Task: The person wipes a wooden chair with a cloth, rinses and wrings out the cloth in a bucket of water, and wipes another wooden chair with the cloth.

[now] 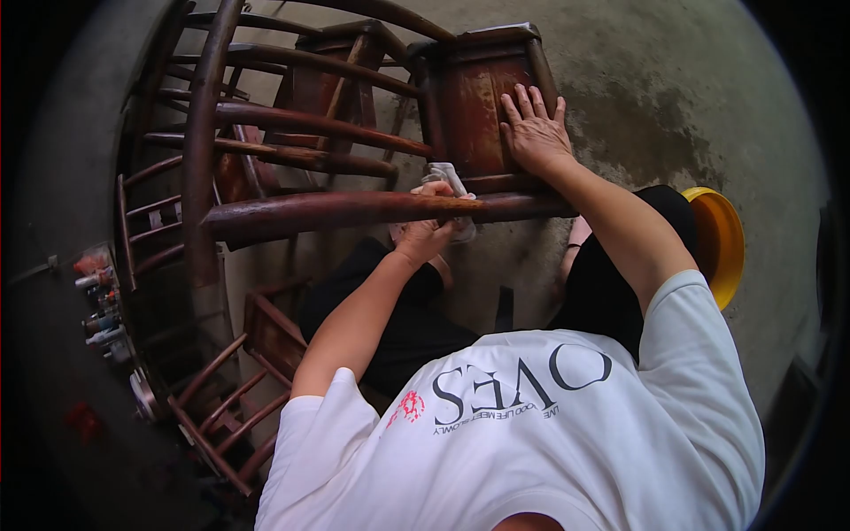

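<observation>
In the head view, my left hand [423, 232] is wrapped round a dark red-brown wooden bar of a chair [345, 212], pressing a whitish cloth [447, 177] against it. Parts of the cloth stick out above and below the bar. My right hand [537, 131] lies flat, fingers spread, on the worn wooden seat [469, 106] of that same chair. The chair is tipped over, with its slatted back reaching toward the left. My palm hides part of the seat's right side.
More wooden chairs stand behind and at lower left, including a small chair [274, 336]. A yellow bucket [719, 248] is beside my right knee. Bottles and small items [102, 301] line the far left. The concrete floor [708, 80] has a dark wet-looking patch.
</observation>
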Motion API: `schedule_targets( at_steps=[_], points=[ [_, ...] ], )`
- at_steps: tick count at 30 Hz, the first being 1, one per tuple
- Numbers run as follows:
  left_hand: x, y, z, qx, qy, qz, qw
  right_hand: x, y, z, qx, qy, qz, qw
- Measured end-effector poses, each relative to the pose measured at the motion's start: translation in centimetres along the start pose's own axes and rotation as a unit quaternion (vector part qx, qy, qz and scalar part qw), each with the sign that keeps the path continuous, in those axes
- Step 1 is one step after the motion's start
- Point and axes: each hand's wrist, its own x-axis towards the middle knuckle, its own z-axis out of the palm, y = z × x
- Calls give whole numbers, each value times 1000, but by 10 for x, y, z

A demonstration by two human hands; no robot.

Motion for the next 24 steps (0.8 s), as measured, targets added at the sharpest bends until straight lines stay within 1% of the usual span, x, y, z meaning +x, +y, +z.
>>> schedule_targets(
  at_steps=[1, 3, 4, 6, 7, 9, 10, 12, 13, 14, 15, 16, 17, 19, 20, 22, 23, 24],
  points=[
    [-3, -7, 6, 2, -2, 2, 1000, 0, 0, 1, 4, 3, -1, 1000],
    [-11, -27, 22, -85, 49, 83, 992, -1, 1, 2, 6, 5, 2, 1000],
    [-11, -23, 24, -87, 47, 84, 992, -1, 1, 2, 0, 4, 2, 1000],
    [-12, -17, 25, -237, 49, -13, 970, -1, 1, 2, -7, 2, 1, 1000],
    [-12, -13, 24, -237, 49, -12, 970, -1, 0, 1, -5, -1, 3, 1000],
    [-10, -7, 20, -365, 41, -96, 925, -1, -1, 1, -1, -3, 6, 1000],
    [-7, -9, 19, -365, 41, -95, 925, -1, -1, 1, -2, -4, 6, 1000],
    [3, -15, 16, -244, 99, -106, 959, -1, -1, 2, -3, -6, 5, 1000],
    [4, -16, 18, -245, 98, -106, 959, -1, -1, 2, -2, -9, 6, 1000],
    [6, -17, 23, -90, 112, -42, 989, 0, 0, 1, -3, -11, 4, 1000],
    [7, -18, 26, 69, 124, 21, 990, 0, 0, 0, -4, -11, 2, 1000],
    [9, -17, 29, 42, 138, 45, 989, 1, 0, 0, -5, -8, 2, 1000],
    [8, -17, 27, 43, 136, 44, 989, 0, 0, 1, -4, -6, 4, 1000],
    [7, -18, 21, 46, 109, 59, 991, -1, -1, 2, 0, -11, 4, 1000],
    [4, -16, 20, 45, 110, 61, 991, 0, 0, 1, 1, -13, 2, 1000],
    [-12, -10, 21, -29, 84, 53, 995, 0, 2, -1, 0, -10, 4, 1000],
    [-23, -7, 24, -28, 83, 52, 995, -1, 0, 0, 4, -10, 4, 1000],
    [-32, -4, 28, 46, 113, 63, 991, -1, 1, 1, 2, -4, 3, 1000]
  ],
)
